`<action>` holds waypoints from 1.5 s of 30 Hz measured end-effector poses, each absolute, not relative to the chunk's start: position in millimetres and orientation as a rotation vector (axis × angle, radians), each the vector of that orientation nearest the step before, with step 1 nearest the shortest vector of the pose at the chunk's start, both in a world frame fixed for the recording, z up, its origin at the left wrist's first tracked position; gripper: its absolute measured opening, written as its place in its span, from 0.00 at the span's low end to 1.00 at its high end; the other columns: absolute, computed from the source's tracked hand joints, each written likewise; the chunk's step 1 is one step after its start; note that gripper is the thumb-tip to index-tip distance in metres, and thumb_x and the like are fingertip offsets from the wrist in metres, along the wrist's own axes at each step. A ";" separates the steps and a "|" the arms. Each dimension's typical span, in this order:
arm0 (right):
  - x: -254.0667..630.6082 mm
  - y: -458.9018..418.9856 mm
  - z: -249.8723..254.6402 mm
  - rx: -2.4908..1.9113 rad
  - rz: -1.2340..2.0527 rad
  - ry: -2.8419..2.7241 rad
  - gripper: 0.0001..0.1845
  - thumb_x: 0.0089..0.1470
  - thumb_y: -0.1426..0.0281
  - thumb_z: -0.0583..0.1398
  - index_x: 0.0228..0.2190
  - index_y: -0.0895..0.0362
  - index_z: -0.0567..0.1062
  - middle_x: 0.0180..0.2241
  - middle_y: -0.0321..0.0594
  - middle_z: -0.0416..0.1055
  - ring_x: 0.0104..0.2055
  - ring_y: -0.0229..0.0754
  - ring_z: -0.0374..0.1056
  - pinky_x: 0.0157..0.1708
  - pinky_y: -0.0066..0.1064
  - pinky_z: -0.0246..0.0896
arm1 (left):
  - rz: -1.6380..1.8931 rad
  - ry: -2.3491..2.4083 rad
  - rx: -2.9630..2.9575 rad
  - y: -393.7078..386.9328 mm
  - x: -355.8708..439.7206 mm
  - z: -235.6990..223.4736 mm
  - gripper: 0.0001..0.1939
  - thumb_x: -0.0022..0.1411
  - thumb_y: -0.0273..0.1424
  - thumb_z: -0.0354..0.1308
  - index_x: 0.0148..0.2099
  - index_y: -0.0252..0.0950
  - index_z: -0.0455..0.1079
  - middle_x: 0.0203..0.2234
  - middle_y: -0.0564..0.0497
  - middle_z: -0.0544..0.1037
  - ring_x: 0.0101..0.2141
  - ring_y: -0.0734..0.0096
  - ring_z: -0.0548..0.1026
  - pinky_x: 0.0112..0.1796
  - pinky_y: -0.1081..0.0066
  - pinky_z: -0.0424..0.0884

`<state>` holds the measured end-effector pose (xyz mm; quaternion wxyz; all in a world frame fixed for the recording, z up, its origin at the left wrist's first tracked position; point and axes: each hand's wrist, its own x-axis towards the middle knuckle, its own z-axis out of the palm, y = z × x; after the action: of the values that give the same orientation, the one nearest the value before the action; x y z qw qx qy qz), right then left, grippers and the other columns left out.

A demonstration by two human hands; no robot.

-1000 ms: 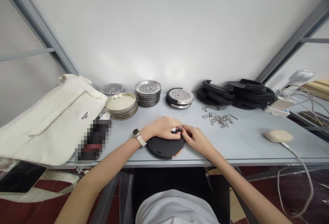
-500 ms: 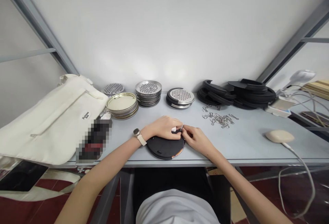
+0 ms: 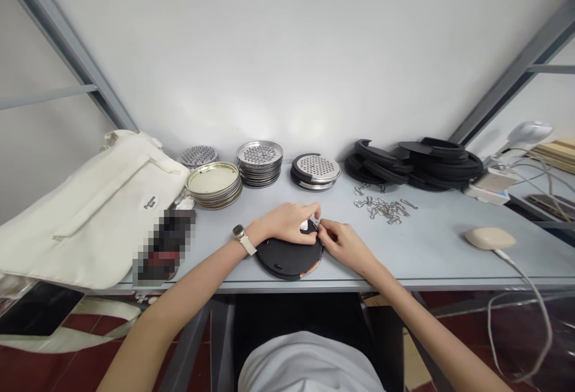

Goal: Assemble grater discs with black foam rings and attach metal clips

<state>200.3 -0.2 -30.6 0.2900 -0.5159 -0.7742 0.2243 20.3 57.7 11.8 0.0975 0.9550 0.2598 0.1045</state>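
A round black disc (image 3: 290, 257) lies near the table's front edge, with a strip of orange and metal showing at its lower right rim. Across its far part rests my left hand (image 3: 290, 223), fingers curled around the far edge and the index finger arched above. Beside that finger, at the disc's upper right edge, a small metal clip (image 3: 317, 222) is pinched between the fingertips of my right hand (image 3: 344, 242). Something small and white (image 3: 304, 225) shows under my left hand; its kind is unclear. Loose metal clips (image 3: 384, 207) lie scattered to the right.
Behind stand stacks of gold-rimmed lids (image 3: 213, 182), perforated metal discs (image 3: 259, 164), a partly black-rimmed grater disc (image 3: 318, 167) and black plastic parts (image 3: 440, 164). A cream bag (image 3: 94, 212) leans at left. A beige corded device (image 3: 489, 238) sits at right.
My left index finger has lifted away from the clip and arches higher. My right hand stays at the disc's edge, and the disc has not visibly moved.
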 end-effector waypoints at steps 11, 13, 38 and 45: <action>200.2 -0.5 -30.3 -1.364 0.608 -2.072 0.13 0.58 0.68 0.48 0.22 0.55 0.60 0.20 0.33 0.65 0.21 0.35 0.57 0.25 0.27 0.46 | 0.339 0.652 2.861 59.2 19.5 9.3 0.06 0.57 0.34 0.52 0.35 0.37 0.63 0.29 0.54 0.73 0.28 0.72 0.68 0.29 0.72 0.58; 200.3 -0.4 -30.5 -1.371 0.604 -2.074 0.14 0.58 0.68 0.48 0.22 0.55 0.60 0.19 0.33 0.64 0.21 0.35 0.56 0.24 0.27 0.46 | 0.339 0.659 2.847 59.0 19.4 9.8 0.07 0.56 0.35 0.53 0.36 0.38 0.63 0.29 0.54 0.74 0.27 0.72 0.67 0.29 0.73 0.58; 200.0 -0.3 -30.8 -1.390 0.581 -2.070 0.14 0.58 0.68 0.49 0.21 0.55 0.59 0.19 0.33 0.63 0.21 0.34 0.55 0.23 0.27 0.46 | 0.316 0.685 2.868 59.0 20.6 9.5 0.07 0.56 0.35 0.53 0.36 0.37 0.63 0.29 0.53 0.74 0.28 0.71 0.68 0.29 0.71 0.58; 199.8 -0.6 -30.4 -1.383 0.597 -2.068 0.14 0.58 0.68 0.48 0.21 0.55 0.58 0.18 0.32 0.62 0.21 0.34 0.55 0.24 0.27 0.46 | 0.334 0.662 2.873 59.3 20.0 8.4 0.07 0.57 0.35 0.52 0.36 0.37 0.62 0.29 0.53 0.74 0.28 0.71 0.68 0.29 0.72 0.57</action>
<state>199.8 -0.6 -30.4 0.2872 -0.5178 -0.7742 0.2236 20.0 59.3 8.4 0.0873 0.9645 0.2224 0.1121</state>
